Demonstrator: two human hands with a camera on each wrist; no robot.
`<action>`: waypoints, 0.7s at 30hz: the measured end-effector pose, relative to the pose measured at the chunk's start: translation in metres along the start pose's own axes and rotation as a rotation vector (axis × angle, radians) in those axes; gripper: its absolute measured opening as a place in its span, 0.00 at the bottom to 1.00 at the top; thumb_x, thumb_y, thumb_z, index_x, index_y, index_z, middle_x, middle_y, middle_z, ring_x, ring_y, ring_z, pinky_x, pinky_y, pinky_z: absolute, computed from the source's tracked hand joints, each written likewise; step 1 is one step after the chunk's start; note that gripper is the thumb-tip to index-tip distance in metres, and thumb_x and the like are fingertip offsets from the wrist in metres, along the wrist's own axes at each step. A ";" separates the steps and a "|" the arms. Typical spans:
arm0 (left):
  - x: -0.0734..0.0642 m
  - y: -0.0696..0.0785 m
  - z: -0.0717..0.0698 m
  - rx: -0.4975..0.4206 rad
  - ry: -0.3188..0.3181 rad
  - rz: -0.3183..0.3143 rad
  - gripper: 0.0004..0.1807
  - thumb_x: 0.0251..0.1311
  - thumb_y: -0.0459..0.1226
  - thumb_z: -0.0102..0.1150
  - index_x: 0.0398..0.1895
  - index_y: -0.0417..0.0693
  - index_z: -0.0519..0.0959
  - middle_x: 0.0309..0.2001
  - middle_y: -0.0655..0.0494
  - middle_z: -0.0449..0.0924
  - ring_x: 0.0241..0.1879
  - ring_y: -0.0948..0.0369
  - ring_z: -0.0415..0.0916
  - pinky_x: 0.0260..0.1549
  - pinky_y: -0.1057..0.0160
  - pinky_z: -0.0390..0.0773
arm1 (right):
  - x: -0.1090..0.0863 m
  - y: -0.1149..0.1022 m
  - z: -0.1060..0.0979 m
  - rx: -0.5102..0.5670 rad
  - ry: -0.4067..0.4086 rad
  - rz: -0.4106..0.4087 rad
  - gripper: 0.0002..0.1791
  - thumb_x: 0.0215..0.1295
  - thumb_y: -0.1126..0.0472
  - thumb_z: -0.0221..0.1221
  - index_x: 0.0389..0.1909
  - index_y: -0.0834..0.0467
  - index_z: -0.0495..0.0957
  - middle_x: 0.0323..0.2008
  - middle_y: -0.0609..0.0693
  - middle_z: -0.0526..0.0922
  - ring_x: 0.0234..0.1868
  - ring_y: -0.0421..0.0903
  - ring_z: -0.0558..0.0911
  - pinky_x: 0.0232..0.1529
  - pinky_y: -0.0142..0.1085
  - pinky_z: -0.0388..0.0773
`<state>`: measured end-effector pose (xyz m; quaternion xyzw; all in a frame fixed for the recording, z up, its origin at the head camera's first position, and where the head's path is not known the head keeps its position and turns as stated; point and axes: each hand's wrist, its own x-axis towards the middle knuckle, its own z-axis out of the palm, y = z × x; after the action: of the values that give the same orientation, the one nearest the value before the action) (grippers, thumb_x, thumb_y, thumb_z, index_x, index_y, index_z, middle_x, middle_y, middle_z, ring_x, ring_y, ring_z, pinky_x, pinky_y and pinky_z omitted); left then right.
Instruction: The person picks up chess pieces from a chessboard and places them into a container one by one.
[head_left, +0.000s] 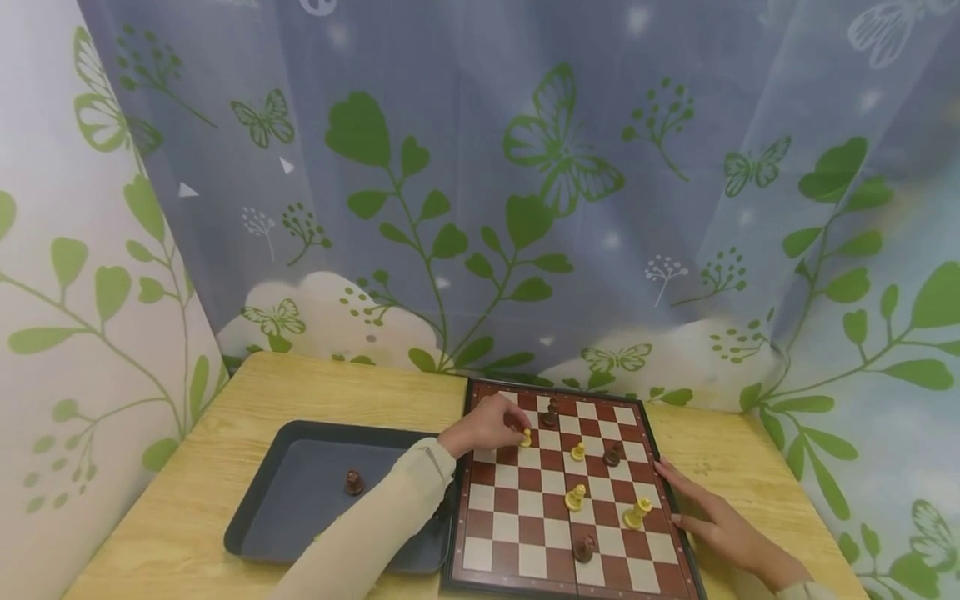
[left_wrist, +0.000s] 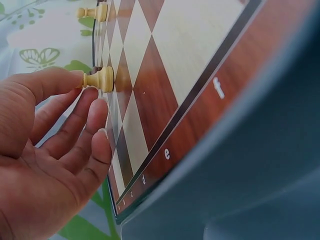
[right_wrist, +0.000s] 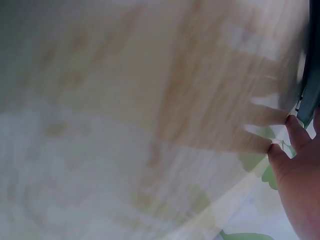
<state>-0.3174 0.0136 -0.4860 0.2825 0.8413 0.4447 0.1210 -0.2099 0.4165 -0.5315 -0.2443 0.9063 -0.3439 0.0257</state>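
Observation:
My left hand (head_left: pixel 491 423) reaches over the far left part of a brown-and-cream chessboard (head_left: pixel 482 527). Its thumb and forefinger pinch the head of a pale yellow pawn (head_left: pixel 527 438). In the left wrist view this pawn (left_wrist: pixel 101 79) has its base at the board's surface, while the other fingers curl loosely below. My right hand (head_left: pixel 712 518) lies along the board's right edge, fingers fairly straight and touching the frame. The right wrist view shows only part of that hand (right_wrist: pixel 299 172) on the table beside the dark edge.
Several other chess pieces stand on the board, among them a yellow pawn (head_left: pixel 577 451), a yellow piece (head_left: pixel 637 513) and a dark piece (head_left: pixel 584 547). Left of it sits a dark tray (head_left: pixel 288 500) with a dark knight (head_left: pixel 354 482). A patterned curtain (head_left: pixel 465 167) hangs behind the wooden table (head_left: pixel 360 392).

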 end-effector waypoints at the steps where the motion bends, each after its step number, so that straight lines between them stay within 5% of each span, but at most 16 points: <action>1: 0.000 0.000 0.000 0.003 0.001 -0.003 0.08 0.64 0.30 0.66 0.44 0.38 0.87 0.44 0.47 0.87 0.42 0.56 0.83 0.44 0.58 0.81 | 0.000 0.000 0.000 0.000 0.001 -0.002 0.38 0.72 0.60 0.60 0.79 0.56 0.57 0.78 0.66 0.54 0.71 0.15 0.47 0.60 0.08 0.45; 13: 0.000 0.009 0.002 0.085 0.011 -0.013 0.05 0.64 0.30 0.65 0.40 0.39 0.88 0.42 0.49 0.87 0.39 0.58 0.82 0.41 0.61 0.81 | -0.001 0.003 0.000 -0.012 0.012 -0.027 0.38 0.72 0.61 0.60 0.79 0.58 0.57 0.79 0.60 0.54 0.72 0.16 0.47 0.61 0.09 0.45; 21: -0.002 0.011 0.001 0.115 0.019 -0.036 0.04 0.64 0.31 0.67 0.38 0.41 0.88 0.40 0.51 0.87 0.36 0.60 0.82 0.39 0.61 0.81 | 0.000 0.004 0.001 0.002 0.005 -0.018 0.38 0.72 0.61 0.59 0.80 0.57 0.57 0.78 0.66 0.54 0.72 0.16 0.47 0.60 0.08 0.46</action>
<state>-0.3119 0.0179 -0.4779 0.2694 0.8716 0.3959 0.1046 -0.2111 0.4186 -0.5351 -0.2517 0.9038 -0.3456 0.0204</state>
